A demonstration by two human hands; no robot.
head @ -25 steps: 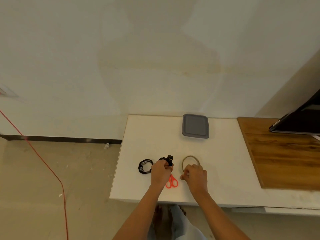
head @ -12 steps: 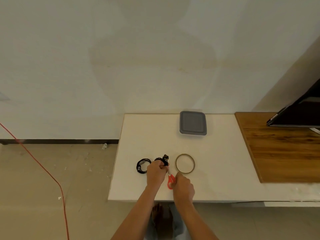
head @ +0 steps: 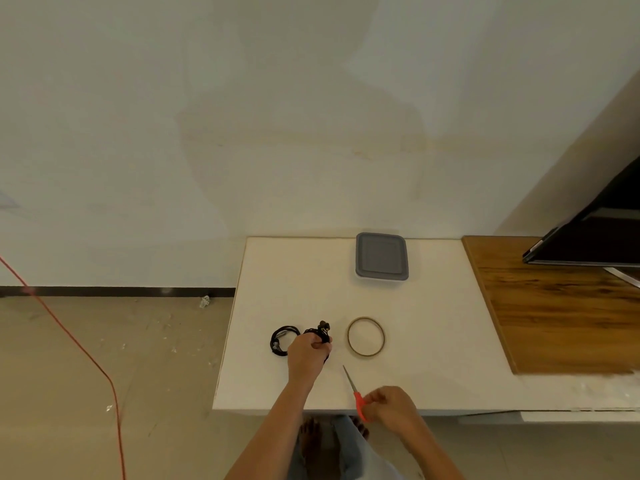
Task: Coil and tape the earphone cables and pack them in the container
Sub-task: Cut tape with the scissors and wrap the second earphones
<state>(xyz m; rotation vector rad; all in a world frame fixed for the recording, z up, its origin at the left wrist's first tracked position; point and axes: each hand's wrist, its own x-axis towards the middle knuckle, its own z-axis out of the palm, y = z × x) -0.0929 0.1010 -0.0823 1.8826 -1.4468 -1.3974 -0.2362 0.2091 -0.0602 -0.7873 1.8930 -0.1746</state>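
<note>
My left hand grips a bundle of black earphone cable on the white table. A second coiled black earphone cable lies just left of that hand. My right hand holds red-handled scissors near the table's front edge, blades pointing up-left toward the bundle. A thin brown tape ring lies flat to the right of the bundle. The grey lidded container sits at the back of the table, closed.
A wooden board covers the table's right part, with a dark screen leaning over it. A red cord runs across the floor on the left. A wall stands behind the table.
My right hand left the tape ring, took up the scissors beside the bundle and drew them back toward the table's front edge. My left hand kept hold of the cable bundle.
</note>
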